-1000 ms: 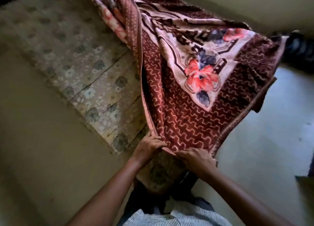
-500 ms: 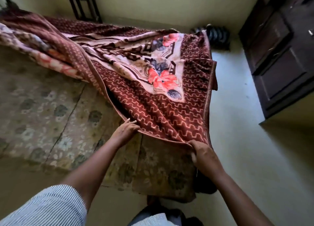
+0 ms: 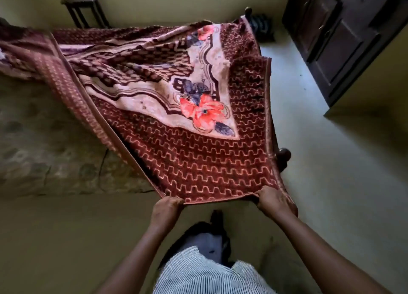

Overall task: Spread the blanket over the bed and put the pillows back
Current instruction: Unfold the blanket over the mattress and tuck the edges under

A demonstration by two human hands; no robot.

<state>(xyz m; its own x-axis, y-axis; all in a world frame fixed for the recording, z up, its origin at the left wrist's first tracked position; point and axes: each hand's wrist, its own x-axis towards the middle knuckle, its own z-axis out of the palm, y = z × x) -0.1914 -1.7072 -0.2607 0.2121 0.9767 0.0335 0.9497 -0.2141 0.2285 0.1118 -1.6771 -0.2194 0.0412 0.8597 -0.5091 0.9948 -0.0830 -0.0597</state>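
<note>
Beside the bed, left grip and right grip each pinch the blanket by its hem, holding it lifted.

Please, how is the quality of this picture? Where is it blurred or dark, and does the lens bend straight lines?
In the head view, the blanket is sharp near the left hand and right hand but motion-smeared at far left; the mattress is dim and soft; the floor at right is brightest; the wardrobe leans, a wide-angle distortion of the head view.
</note>
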